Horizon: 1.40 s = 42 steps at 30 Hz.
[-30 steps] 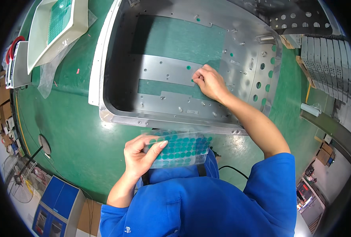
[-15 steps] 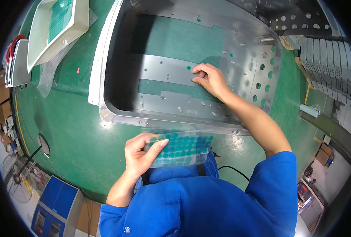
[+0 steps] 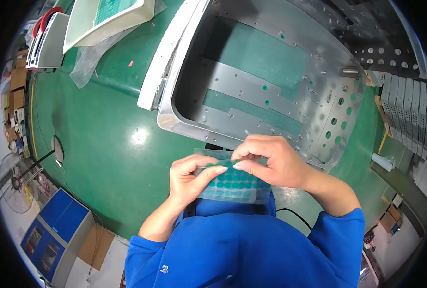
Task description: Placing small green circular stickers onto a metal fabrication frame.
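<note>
Both hands meet over the sticker sheet [image 3: 232, 185], just below the metal panel [image 3: 271, 86] on the green counter [image 3: 108, 144]. Left hand [image 3: 190, 178] grips the sheet; right hand [image 3: 271, 161] fingers pinch one dot. Peeling seems underway; next comes lifting it cleanly.

Clear sheet of teal round stickers [image 3: 232, 185] between hands

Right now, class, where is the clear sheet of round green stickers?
In the head view, the sticker sheet is low at centre, held between the left hand and right hand, just near of the metal panel on the green table.
</note>
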Tool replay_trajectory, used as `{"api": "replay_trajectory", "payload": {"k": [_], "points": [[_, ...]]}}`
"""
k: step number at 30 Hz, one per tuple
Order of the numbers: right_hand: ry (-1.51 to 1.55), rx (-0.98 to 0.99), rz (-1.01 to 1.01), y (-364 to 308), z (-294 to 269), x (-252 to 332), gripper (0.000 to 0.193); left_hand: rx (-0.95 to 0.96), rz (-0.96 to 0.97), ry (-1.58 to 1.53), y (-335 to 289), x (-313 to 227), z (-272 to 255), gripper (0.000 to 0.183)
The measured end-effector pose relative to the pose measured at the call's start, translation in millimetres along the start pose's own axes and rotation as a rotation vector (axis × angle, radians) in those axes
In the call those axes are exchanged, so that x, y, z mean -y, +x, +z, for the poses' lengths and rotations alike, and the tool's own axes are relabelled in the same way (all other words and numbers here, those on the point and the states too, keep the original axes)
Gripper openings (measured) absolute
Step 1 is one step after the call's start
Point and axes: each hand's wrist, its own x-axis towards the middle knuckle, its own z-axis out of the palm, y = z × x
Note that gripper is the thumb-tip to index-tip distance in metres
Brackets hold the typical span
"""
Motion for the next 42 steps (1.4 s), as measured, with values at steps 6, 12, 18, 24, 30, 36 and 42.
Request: {"api": "replay_trajectory", "payload": {"k": [6, 12, 18, 24, 30, 36, 42], "points": [[0.193, -0.064, 0.136, -4, 13, -2, 0.009, -0.061, 0.017, -0.1, -7, 3, 0, 0.007], [0.042, -0.268, -0.027, -8, 28, -9, 0.008, -0.077, 0.029, -0.063, -4, 5, 0, 0.006], [-0.304, -0.362, -0.345, -6, 31, -17, 0.007, -0.057, -0.001, -0.019, -2, 7, 2, 0.007], [-0.124, -0.286, 0.126, 37, -14, -80, 0.004, -0.163, -0.106, -0.013, -12, 16, -9, 0.005], [-0.446, -0.161, 0.163, 60, -1, -133, 0.002, -0.156, -0.145, 0.025, -21, 21, -12, 0.006], [-0.526, -0.164, 0.17, 61, 4, -132, 0.005, -0.172, -0.176, -0.014, -22, 24, -11, 0.006], [-0.571, -0.2, 0.14, 61, 7, -136, 0.001, -0.155, -0.18, 0.007, -20, 26, -11, 0.006]]}}
